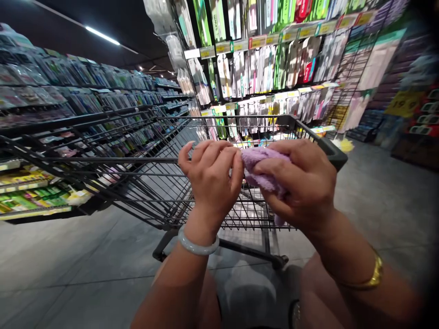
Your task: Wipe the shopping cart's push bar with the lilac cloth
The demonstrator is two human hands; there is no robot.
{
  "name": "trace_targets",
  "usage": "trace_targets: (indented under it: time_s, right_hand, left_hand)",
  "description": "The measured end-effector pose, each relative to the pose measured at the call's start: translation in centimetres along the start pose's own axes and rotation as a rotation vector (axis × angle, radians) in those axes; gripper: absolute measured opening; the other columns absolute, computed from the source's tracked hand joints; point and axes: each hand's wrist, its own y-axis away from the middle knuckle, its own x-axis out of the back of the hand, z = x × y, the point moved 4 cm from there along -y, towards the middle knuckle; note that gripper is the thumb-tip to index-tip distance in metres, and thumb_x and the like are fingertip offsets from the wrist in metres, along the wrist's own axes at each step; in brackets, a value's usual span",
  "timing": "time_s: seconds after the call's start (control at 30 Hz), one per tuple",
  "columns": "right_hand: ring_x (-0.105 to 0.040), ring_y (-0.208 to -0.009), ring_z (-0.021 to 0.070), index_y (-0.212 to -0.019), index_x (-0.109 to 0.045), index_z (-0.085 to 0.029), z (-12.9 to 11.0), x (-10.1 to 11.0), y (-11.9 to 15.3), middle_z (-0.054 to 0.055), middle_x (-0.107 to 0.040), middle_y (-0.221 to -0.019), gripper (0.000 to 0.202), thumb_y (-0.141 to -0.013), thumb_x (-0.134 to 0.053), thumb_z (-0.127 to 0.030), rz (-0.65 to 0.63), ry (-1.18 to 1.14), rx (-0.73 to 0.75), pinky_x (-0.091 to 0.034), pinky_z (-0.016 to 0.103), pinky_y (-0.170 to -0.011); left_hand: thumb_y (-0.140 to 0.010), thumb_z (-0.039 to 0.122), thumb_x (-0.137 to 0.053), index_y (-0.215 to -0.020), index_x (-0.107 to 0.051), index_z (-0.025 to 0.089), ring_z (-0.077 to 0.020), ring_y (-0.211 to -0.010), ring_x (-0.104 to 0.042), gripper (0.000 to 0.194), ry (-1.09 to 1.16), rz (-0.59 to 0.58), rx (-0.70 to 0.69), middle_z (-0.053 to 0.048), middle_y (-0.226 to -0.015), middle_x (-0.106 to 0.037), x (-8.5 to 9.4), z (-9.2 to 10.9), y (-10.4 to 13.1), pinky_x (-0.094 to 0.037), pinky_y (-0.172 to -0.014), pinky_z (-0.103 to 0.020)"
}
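A fluffy purple cloth (264, 167) is bunched up in my right hand (302, 183), its fingers wrapped round it, with a small end hanging below. Beside it, at the cloth's left edge, my left hand (214, 176) has its fingers curled over a dark wire of the shopping cart (144, 171). Whatever lies under those left fingers is hidden. Both hands are at the near side of the cart, over its wire basket. A pale bangle (198, 246) is on my left wrist and a gold one (376, 273) on my right.
Shelves of packaged goods (257, 73) stand beyond the cart, and another long shelf row (85, 91) runs along the left. A cart wheel (279, 261) rests on the grey floor (75, 274). My knees are close below the basket.
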Motion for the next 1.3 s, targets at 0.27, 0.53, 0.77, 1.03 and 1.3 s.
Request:
trace_targets:
  time_s: [0.27, 0.53, 0.77, 1.03, 1.3]
  right_hand:
    - [-0.062, -0.095, 0.0232, -0.085, -0.067, -0.026, 2.3, 2.0, -0.5, 0.003, -0.065, -0.085, 0.011, -0.074, -0.067, -0.024, 0.255, -0.043, -0.227, -0.049, 0.041, -0.085]
    - [-0.063, -0.093, 0.0246, -0.092, -0.069, -0.025, 1.9, 1.4, -0.2, 0.004, -0.066, -0.096, 0.02, -0.072, -0.071, -0.027, 0.141, -0.014, -0.11, -0.051, 0.044, -0.081]
    - [-0.062, -0.092, 0.0229, -0.089, -0.068, -0.026, 1.7, 1.6, -0.2, 0.002, -0.065, -0.091, 0.017, -0.073, -0.07, -0.025, 0.203, -0.043, -0.152, -0.051, 0.043, -0.08]
    - [-0.062, -0.094, 0.0214, -0.092, -0.067, -0.026, 1.0, 1.9, -0.1, 0.004, -0.063, -0.098, 0.018, -0.075, -0.071, -0.025, 0.142, -0.072, -0.102, -0.051, 0.039, -0.079]
    - [-0.063, -0.089, 0.0237, -0.093, -0.067, -0.025, -1.1, -0.3, 0.4, 0.005, -0.067, -0.101, 0.023, -0.071, -0.075, -0.027, 0.097, 0.038, 0.061, -0.049, 0.041, -0.073]
  left_hand:
    - [-0.097, 0.037, -0.045, -0.085, -0.061, 0.025, -0.02, -0.082, -0.052, 0.023, -0.045, -0.181, -0.082, 0.0, -0.08, -0.067, -1.3, 0.3, 0.3, -0.03, -0.088, -0.04]
    - [-0.096, 0.036, -0.047, -0.07, -0.052, 0.023, -0.0184, -0.072, -0.047, 0.029, -0.074, -0.069, -0.087, 0.0, -0.067, -0.059, -1.4, -0.2, 0.2, -0.027, -0.08, -0.04]
    - [-0.095, 0.034, -0.049, -0.068, -0.048, 0.023, -0.0179, -0.07, -0.044, 0.029, -0.108, -0.018, -0.099, 0.001, -0.064, -0.057, -1.2, -0.7, 0.3, -0.027, -0.076, -0.04]
    - [-0.093, 0.032, -0.051, -0.064, -0.041, 0.022, -0.017, -0.066, -0.042, 0.032, -0.117, 0.05, -0.093, 0.001, -0.06, -0.053, -1.0, -1.5, 0.4, -0.026, -0.073, -0.039]
    - [-0.092, 0.03, -0.05, -0.063, -0.038, 0.023, -0.0172, -0.066, -0.04, 0.032, -0.149, 0.07, -0.099, 0.001, -0.059, -0.05, -0.8, -2.3, 0.4, -0.026, -0.071, -0.039]
